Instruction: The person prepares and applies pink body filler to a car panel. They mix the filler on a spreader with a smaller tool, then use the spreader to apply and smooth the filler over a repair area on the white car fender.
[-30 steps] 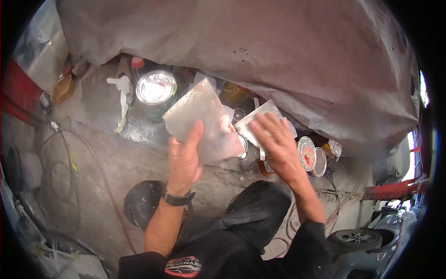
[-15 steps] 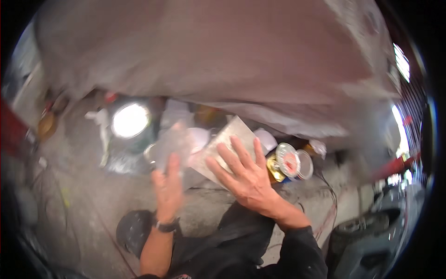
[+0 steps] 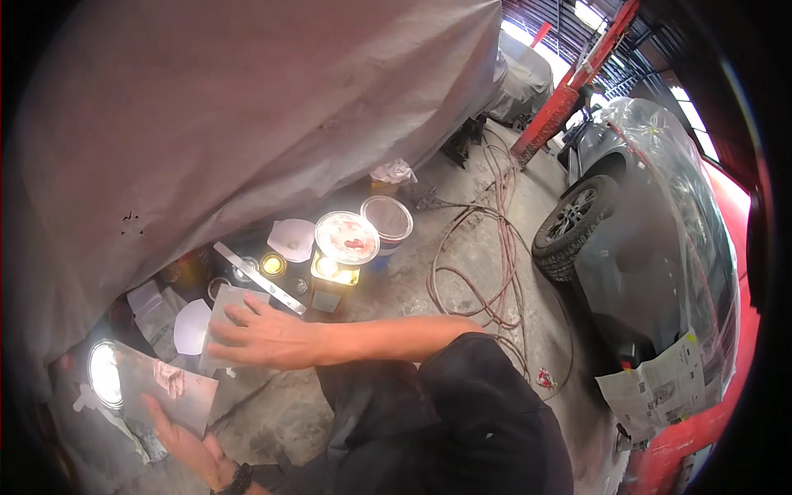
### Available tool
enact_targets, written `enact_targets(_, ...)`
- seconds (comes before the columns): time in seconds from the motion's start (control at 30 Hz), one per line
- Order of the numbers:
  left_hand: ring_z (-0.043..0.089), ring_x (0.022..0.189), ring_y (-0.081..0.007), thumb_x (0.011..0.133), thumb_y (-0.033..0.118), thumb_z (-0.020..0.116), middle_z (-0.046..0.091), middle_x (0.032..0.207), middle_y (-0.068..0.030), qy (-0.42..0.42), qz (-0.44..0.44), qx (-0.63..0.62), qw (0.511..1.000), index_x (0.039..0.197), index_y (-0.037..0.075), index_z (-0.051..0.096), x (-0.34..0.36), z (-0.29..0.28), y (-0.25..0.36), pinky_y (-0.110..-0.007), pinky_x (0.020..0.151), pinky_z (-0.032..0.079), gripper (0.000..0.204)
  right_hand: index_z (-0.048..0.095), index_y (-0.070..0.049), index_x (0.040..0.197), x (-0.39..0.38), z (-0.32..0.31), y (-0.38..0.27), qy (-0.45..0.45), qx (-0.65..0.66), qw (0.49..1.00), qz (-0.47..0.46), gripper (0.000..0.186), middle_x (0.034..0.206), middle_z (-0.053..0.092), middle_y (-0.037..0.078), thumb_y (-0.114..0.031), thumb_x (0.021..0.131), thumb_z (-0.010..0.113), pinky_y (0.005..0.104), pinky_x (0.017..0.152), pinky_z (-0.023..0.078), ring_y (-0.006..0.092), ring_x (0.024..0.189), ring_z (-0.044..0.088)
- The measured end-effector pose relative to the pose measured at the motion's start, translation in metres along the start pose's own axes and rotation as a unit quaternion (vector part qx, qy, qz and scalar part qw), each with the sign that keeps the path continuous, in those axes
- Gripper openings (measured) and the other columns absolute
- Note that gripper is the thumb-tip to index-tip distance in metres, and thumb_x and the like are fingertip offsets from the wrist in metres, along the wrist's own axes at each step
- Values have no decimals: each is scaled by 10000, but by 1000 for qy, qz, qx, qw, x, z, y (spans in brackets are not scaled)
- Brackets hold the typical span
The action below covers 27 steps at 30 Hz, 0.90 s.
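At the lower left, my left hand (image 3: 188, 445) grips a thin grey rectangular board (image 3: 140, 371) by its near edge, thumb on top. A pinkish-brown smear of paste (image 3: 171, 380) lies on the board. My right hand (image 3: 260, 334) reaches across to the left, its fingers laid over a pale flat sheet (image 3: 216, 312); its thumb is hidden. White paper (image 3: 192, 327) lies just left of that sheet. Beyond my right hand are a long pale strip (image 3: 257, 278), a gold-coloured tin (image 3: 334, 271) and a round lid with reddish paste (image 3: 346, 238).
A brown cover (image 3: 247, 107) hangs over a large object ahead. Coiled hoses (image 3: 495, 272) lie on the concrete floor. A plastic-wrapped vehicle (image 3: 660, 247) stands at right, newspaper (image 3: 660, 388) taped to it. A red post (image 3: 553, 115) rises behind. A bright round surface (image 3: 105, 374) is at far left.
The view has swung to the right, so my hands and the tins sit farther left. The board in my left hand, blurred before, now shows its smear. My right hand stays on the pale sheet.
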<state>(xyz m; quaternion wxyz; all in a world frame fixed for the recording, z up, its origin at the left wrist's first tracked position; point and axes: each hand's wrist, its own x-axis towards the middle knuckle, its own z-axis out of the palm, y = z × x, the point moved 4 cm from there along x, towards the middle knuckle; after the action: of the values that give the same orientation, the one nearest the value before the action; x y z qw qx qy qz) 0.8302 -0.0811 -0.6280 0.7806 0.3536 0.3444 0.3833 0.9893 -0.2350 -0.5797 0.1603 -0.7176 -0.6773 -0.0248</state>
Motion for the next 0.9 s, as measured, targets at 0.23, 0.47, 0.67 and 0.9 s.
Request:
enact_targets(0.23,614,1117,-279,982,364,639,558,1303,-225,5,90,249,964,1234,-133,541,-14,12,-1,-403,946,516,566,506,-123,1367,18,-23,-7,102,-90,984,-115,606,1409,484,175,-205,789,667,672,1023,345,376,1314,458)
enact_targets(0.47,600,1137,-277,1034,356,527,535,1323,-229,33,74,381,921,1361,-66,490,-10,10,-3,-393,933,516,535,596,-142,1250,-14,6,-33,44,2,983,-177,486,1306,553,113,-191,771,671,661,1037,340,365,1294,474)
enact_targets(0.67,614,1131,-255,1031,347,543,570,1304,-188,-43,-5,10,999,1357,-43,506,15,-3,11,-385,946,517,510,612,-152,1284,-19,-28,-13,61,192,972,-121,582,1303,579,108,-85,716,716,638,1035,358,379,1283,495)
enact_targets(0.9,630,1123,-230,1028,336,562,611,1283,-140,-154,-107,-90,978,1352,-17,524,5,-9,-43,-377,961,519,481,609,-167,1343,21,-31,-46,177,253,913,-266,475,1400,554,141,-111,872,632,676,1071,335,455,1280,498)
